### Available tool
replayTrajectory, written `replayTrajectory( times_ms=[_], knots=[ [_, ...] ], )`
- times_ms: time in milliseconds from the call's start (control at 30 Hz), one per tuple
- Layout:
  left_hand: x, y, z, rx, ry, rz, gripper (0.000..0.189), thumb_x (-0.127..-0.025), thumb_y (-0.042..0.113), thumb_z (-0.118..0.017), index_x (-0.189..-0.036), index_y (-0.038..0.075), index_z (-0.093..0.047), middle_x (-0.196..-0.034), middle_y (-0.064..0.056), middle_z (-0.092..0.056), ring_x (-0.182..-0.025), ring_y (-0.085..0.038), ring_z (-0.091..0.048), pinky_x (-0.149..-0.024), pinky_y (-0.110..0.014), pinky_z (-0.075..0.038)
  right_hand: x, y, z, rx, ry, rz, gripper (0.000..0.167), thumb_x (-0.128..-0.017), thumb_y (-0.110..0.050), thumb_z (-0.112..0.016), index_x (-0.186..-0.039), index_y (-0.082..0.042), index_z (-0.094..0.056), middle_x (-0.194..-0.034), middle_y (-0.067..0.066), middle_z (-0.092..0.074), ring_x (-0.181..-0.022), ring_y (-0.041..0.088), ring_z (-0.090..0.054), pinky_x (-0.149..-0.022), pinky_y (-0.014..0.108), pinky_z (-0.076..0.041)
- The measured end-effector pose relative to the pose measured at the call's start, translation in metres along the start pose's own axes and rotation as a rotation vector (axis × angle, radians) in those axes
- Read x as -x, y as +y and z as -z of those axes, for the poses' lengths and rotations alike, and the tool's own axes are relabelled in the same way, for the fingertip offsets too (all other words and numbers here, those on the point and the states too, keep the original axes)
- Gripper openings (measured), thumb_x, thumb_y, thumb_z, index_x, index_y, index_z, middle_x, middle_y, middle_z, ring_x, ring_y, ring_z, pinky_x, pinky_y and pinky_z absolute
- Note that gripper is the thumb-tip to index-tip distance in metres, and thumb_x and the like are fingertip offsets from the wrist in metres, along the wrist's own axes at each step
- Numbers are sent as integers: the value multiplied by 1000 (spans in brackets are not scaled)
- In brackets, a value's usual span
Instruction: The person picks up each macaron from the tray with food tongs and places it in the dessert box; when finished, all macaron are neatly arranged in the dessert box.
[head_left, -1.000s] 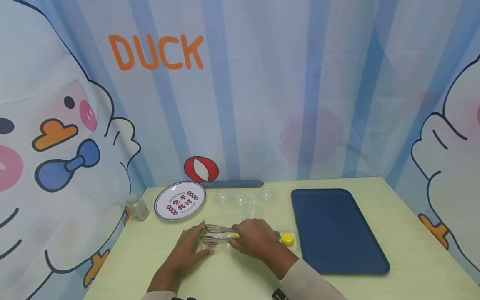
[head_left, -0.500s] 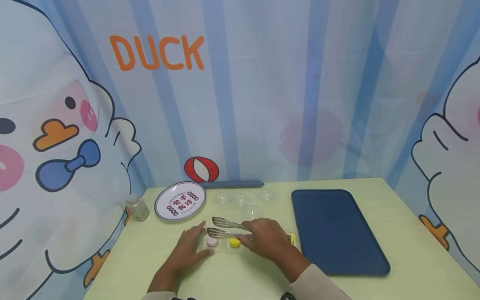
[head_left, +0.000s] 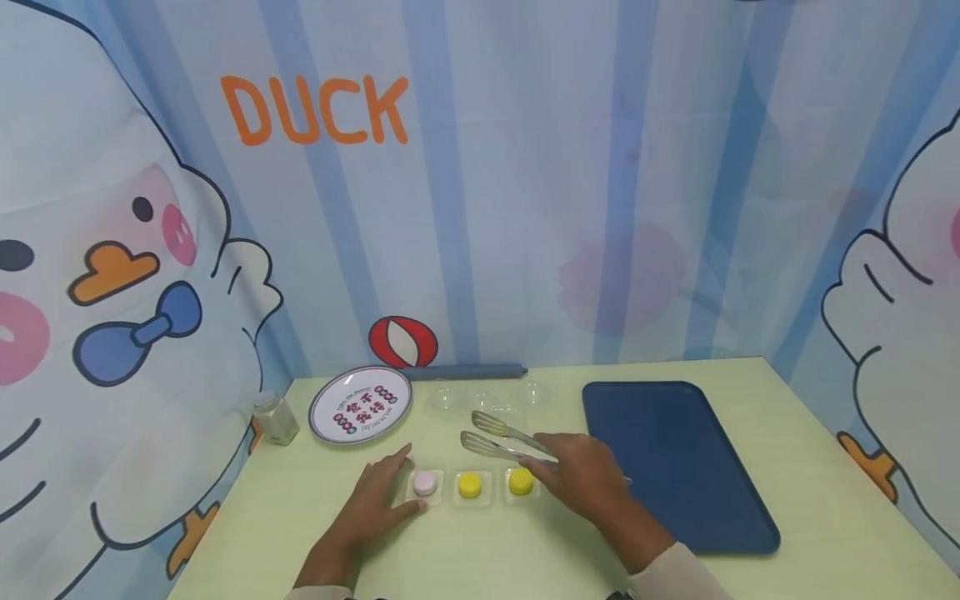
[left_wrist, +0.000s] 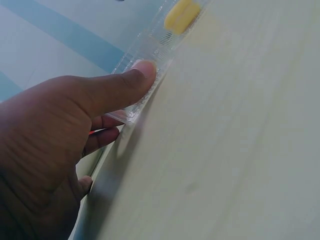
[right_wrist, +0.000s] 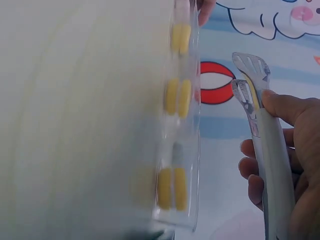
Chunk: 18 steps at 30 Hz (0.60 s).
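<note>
A clear plastic macaron tray [head_left: 462, 503] lies on the table, its right end hidden behind my right hand. A pink macaron [head_left: 424, 483] sits in the leftmost compartment, followed by yellow macarons [head_left: 469, 484]; three yellow ones show in the right wrist view. My left hand [head_left: 373, 510] grips the tray's left end, with the thumb [left_wrist: 142, 72] on the near side and fingers at the far side. My right hand [head_left: 583, 475] holds metal tongs [right_wrist: 274, 165] above the tray's right part. The slotted tips point left, apart, with nothing between them.
A clear domed plastic lid [head_left: 480, 400] lies behind the tray. A patterned plate [head_left: 324, 417] and a small glass jar [head_left: 277, 420] stand at the back left. A long dark blue stick [head_left: 465, 372] lies along the back edge. A navy serving tray [head_left: 682, 475] occupies the right side.
My right hand has lifted the tongs and carried them right, off the left compartments, uncovering the pink and yellow macarons. My left hand has stayed at the tray's left end.
</note>
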<state>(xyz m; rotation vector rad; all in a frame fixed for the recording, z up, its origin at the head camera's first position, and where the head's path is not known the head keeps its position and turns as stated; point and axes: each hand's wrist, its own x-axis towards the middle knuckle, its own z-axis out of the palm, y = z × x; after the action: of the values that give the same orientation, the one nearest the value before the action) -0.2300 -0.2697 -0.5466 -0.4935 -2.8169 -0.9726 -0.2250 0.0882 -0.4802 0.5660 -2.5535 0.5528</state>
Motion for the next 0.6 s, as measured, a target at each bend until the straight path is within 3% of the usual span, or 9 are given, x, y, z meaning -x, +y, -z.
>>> replayTrajectory(
  times_ms=[267,500,600],
  knots=[
    [2,-3,-1,-1,25,-37,90,-91,34,-86,-163,0,-45,-147,-19,-68,-147,-50,-53,-129,-78,-22,17,30,16,-7,1,-106,38,-93,-40,-86,-121,-13,-84,-107,6,-85,-89,27,-80,-72,47,-63],
    [-1,-4,-2,-6,8,-22,92,-92,37,-86,-166,3,-43,-149,-17,-67,-151,-46,-51,-132,-75,-20,33,58,31,14,84,-96,39,-90,-33,-89,-119,-7,-83,-108,12,-85,-93,34,-82,-76,53,-66],
    [-1,-4,-2,-9,11,-26,92,-91,36,-87,-165,2,-44,-147,-16,-68,-149,-47,-53,-131,-76,-21,40,69,38,14,73,-130,41,-92,-34,-88,-122,-6,-82,-112,15,-84,-98,37,-81,-80,56,-66]
  ],
)
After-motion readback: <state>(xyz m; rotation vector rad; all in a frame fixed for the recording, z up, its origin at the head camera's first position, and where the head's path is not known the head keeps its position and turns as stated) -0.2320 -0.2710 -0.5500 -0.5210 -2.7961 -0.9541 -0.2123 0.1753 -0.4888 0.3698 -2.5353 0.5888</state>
